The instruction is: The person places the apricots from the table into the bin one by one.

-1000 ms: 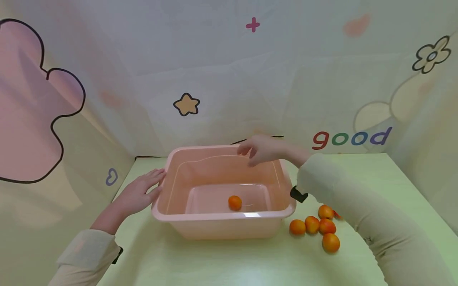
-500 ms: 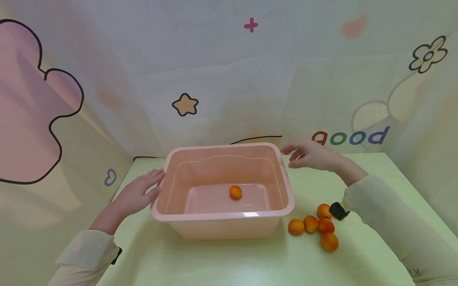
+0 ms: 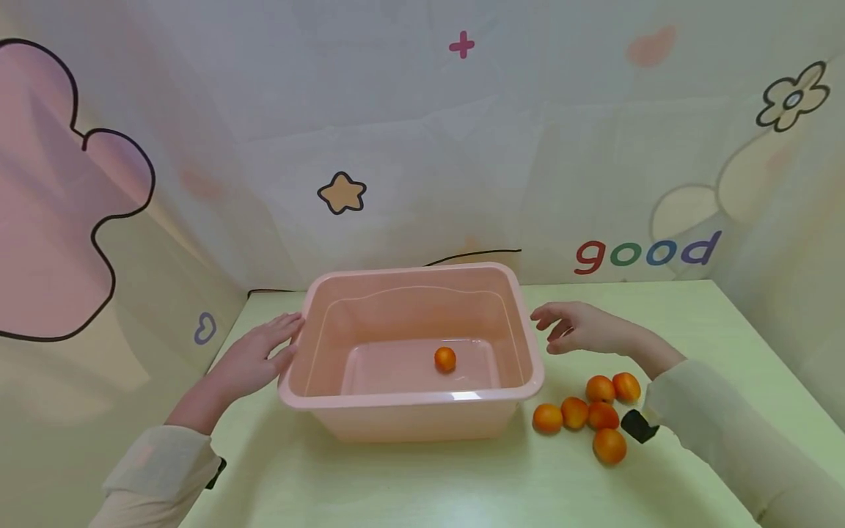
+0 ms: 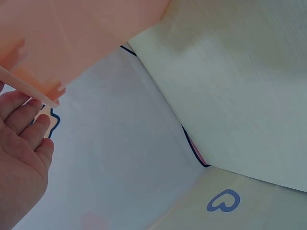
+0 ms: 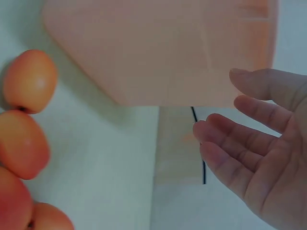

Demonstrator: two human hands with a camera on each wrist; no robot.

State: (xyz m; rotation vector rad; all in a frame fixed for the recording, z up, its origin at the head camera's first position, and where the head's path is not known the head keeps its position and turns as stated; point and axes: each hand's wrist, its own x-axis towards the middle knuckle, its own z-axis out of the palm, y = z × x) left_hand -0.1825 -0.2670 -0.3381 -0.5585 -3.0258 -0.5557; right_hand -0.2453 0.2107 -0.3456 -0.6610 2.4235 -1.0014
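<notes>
My left hand (image 3: 257, 356) lies against the left rim of a pink plastic basin (image 3: 422, 400), its fingers stretched along the outside of the wall. The left wrist view shows those fingers (image 4: 29, 120) right at the rim. Inside the basin one small round orange fruit (image 3: 445, 359), apricot-like, sits on the floor right of the middle. My right hand (image 3: 584, 328) hovers to the right of the basin with loosely bent fingers and holds nothing. In the right wrist view its palm and spread fingers (image 5: 230, 167) show beside the basin wall.
Several similar orange-red fruits (image 3: 603, 416) lie clustered on the pale green table (image 3: 409, 484), right of the basin's front corner. A printed cloth backdrop (image 3: 422, 147) rises behind the table and along both sides.
My right hand has drawn back from over the basin to its right side and lowered toward the fruits. The fruit inside has rolled slightly. My left hand stays at the rim.
</notes>
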